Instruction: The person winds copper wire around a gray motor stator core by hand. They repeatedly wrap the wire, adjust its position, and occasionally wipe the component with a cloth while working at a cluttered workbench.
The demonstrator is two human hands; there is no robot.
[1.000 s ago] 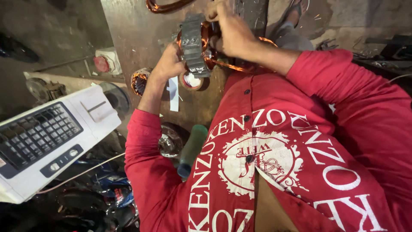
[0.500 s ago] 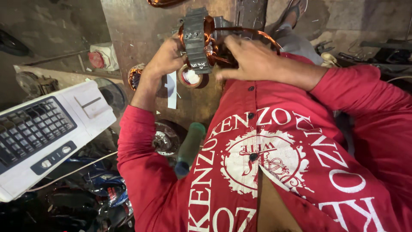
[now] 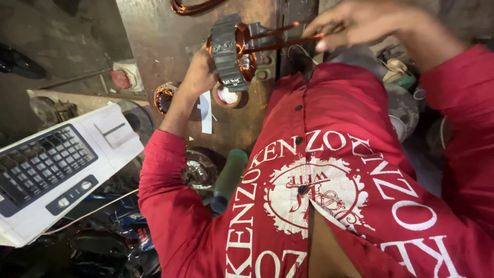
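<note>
Stator core [image 3: 226, 51], dark grey and ribbed, stands on edge above the brown metal surface [image 3: 154, 46], copper winding [image 3: 246, 49] showing in its bore. The left hand [image 3: 198, 74] grips it from the side, fingers wrapped against the outer ribs and closed on the body. The right hand [image 3: 370, 20] is raised off to the other side, blurred; its fingers are pinched on a bundle of copper wire [image 3: 283, 44] that runs taut from the winding across to the fingertips.

Just below the core, a small round roll of tape [image 3: 226, 97] lies on the surface, with a white paper strip [image 3: 205, 110] beside it. A second, smaller wound stator [image 3: 163, 98] sits at the surface edge. A copper loop [image 3: 193, 7] lies at the far end. A green-handled tool [image 3: 226, 180] rests near the person's red shirt. A white machine with a dark keypad [image 3: 46, 170] stands well apart, on the left hand's side.
</note>
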